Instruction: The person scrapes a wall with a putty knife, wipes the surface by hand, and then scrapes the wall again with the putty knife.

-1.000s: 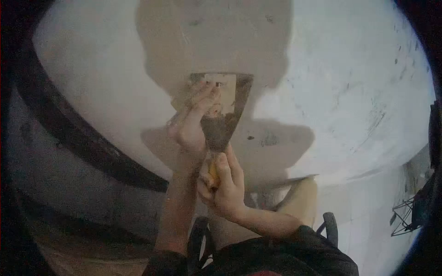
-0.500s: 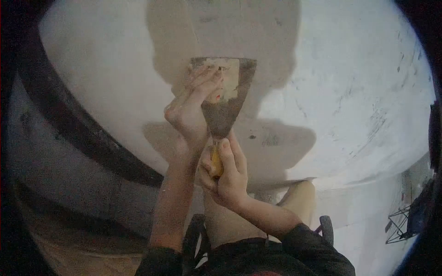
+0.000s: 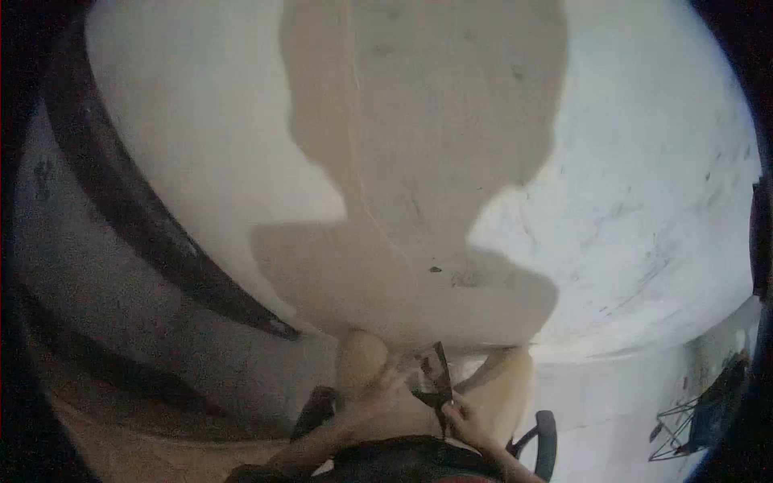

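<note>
The right hand (image 3: 461, 420) was closed around the grip end of a wide-bladed scraper (image 3: 437, 380), located above the lap between the knees, blade tilted up and away from the body. The left hand (image 3: 388, 381) was beside the blade; blur prevented telling whether its fingers were spread, pinching or touching the metal. For good control, the grip called for firm seating close to the blade's neck, with the left fingers off the front edge and the blade steadied. Armrests (image 3: 547, 443) flanked the person. Beyond the knees lay a pale, scuffed surface (image 3: 628, 185) bearing a shadow, with a dark strip (image 3: 165, 241) to its left. No brand, label or writing was legible.
</note>
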`<state>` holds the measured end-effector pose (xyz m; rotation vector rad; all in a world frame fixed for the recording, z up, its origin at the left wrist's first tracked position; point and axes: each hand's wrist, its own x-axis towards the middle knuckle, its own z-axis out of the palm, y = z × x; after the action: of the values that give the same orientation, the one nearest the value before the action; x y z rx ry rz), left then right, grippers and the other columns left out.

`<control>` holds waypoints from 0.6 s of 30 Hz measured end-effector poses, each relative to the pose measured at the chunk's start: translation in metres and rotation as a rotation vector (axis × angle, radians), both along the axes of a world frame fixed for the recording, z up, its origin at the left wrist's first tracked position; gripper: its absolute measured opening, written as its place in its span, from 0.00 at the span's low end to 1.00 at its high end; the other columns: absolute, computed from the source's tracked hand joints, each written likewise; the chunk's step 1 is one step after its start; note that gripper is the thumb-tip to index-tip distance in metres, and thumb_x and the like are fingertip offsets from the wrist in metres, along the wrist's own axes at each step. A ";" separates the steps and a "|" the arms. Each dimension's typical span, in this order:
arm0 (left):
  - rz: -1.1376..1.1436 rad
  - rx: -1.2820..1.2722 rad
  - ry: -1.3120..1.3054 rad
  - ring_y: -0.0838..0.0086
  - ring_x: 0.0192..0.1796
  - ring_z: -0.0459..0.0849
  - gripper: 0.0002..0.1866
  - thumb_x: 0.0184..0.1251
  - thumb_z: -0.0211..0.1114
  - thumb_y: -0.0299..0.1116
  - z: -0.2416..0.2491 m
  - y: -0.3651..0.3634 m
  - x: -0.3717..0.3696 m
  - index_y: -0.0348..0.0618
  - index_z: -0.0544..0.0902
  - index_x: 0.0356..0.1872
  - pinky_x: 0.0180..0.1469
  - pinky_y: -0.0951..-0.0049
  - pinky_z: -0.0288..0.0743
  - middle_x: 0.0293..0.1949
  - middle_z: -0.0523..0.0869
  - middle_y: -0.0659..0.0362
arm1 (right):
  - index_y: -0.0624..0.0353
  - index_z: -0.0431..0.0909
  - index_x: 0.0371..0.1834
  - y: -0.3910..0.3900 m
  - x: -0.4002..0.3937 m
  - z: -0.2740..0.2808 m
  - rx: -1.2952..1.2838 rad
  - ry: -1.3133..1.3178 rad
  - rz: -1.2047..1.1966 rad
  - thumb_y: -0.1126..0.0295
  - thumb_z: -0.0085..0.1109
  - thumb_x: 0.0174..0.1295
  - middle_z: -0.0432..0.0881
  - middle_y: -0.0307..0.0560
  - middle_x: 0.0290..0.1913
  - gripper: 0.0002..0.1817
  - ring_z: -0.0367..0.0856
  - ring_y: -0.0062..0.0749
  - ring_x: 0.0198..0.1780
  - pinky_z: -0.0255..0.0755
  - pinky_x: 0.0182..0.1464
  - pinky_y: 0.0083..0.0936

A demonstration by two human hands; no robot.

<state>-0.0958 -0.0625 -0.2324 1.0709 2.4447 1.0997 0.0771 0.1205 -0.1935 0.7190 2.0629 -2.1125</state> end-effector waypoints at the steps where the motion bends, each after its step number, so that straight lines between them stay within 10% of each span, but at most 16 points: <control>1: 0.043 -0.030 -0.132 0.55 0.69 0.59 0.28 0.66 0.58 0.37 -0.013 -0.009 0.003 0.40 0.64 0.65 0.66 0.56 0.57 0.68 0.60 0.46 | 0.62 0.72 0.55 0.002 0.015 -0.005 -0.002 0.011 -0.006 0.62 0.47 0.69 0.78 0.45 0.40 0.18 0.73 0.25 0.38 0.68 0.44 0.22; 5: 0.145 -0.036 -0.352 0.52 0.71 0.53 0.33 0.66 0.58 0.40 -0.014 -0.020 0.000 0.40 0.58 0.68 0.70 0.51 0.47 0.70 0.56 0.45 | 0.63 0.67 0.59 0.018 0.024 -0.025 0.457 -0.001 0.202 0.63 0.49 0.68 0.79 0.51 0.42 0.21 0.75 0.30 0.41 0.70 0.44 0.30; 8: 0.197 0.081 -0.255 0.52 0.70 0.56 0.33 0.68 0.56 0.44 0.091 0.005 -0.004 0.37 0.58 0.68 0.71 0.52 0.46 0.68 0.60 0.45 | 0.58 0.64 0.62 0.009 0.000 -0.003 0.326 0.114 0.122 0.65 0.48 0.68 0.77 0.54 0.43 0.20 0.76 0.36 0.37 0.71 0.44 0.32; 13: 0.273 0.721 -1.079 0.61 0.60 0.70 0.25 0.72 0.49 0.45 0.117 0.032 -0.041 0.35 0.69 0.60 0.67 0.63 0.56 0.54 0.74 0.46 | 0.55 0.53 0.68 -0.013 -0.063 0.079 -0.098 0.524 0.064 0.68 0.43 0.69 0.75 0.53 0.42 0.25 0.73 0.30 0.26 0.69 0.28 0.27; 18: 0.414 0.837 -0.771 0.65 0.51 0.74 0.32 0.73 0.39 0.55 0.211 0.076 -0.050 0.32 0.74 0.53 0.59 0.68 0.63 0.47 0.79 0.49 | 0.52 0.44 0.71 -0.043 -0.111 0.123 -0.293 0.578 -0.062 0.65 0.38 0.71 0.72 0.50 0.40 0.27 0.69 0.22 0.18 0.62 0.14 0.18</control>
<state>-0.1455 0.0137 -0.0210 0.1464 1.5944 2.2461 -0.0339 0.0777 -0.0709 0.1367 1.8880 -2.8298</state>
